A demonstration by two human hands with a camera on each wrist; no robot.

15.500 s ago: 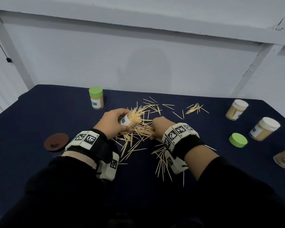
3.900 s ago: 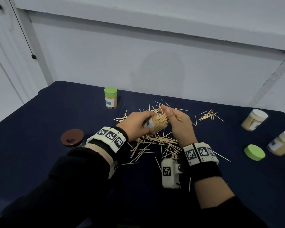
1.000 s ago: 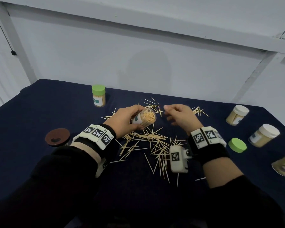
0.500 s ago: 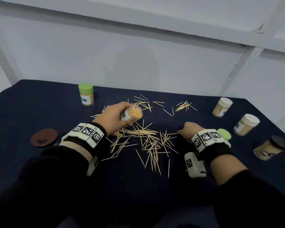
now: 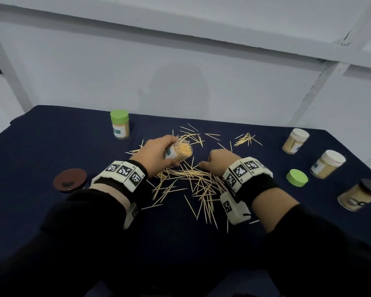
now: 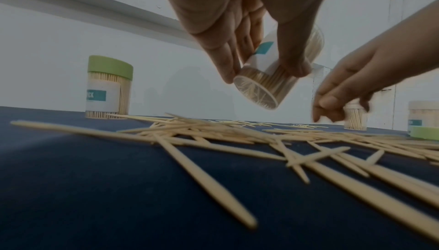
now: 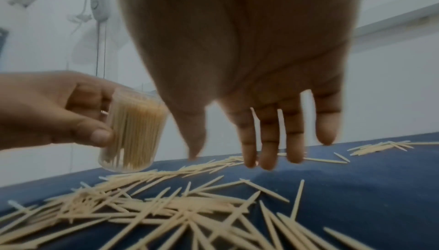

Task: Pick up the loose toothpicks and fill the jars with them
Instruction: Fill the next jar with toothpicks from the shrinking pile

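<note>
My left hand [image 5: 159, 156] grips an open clear jar [image 5: 179, 152] packed with toothpicks, held tilted above the table with its mouth toward the right; the jar [image 6: 273, 77] also shows in the left wrist view. Loose toothpicks [image 5: 191, 181] lie scattered on the dark blue cloth beneath and in front of both hands. My right hand [image 5: 211, 162] reaches down at the pile's far right, fingers [image 7: 268, 141] hanging nearly straight, tips at the cloth. Two toothpicks stick up between those fingers. The thumb stands apart from the index finger.
A green-lidded full jar [image 5: 120, 124] stands at the back left. Two white-lidded jars [image 5: 296, 141] [image 5: 328, 163] and a dark-lidded jar [image 5: 360, 195] stand at the right. A loose green lid [image 5: 297, 177] lies near them, a brown lid [image 5: 70, 181] at the left.
My right hand dropped from the jar's mouth to the cloth at the right, then shifted left to the pile. My left hand keeps holding the jar.
</note>
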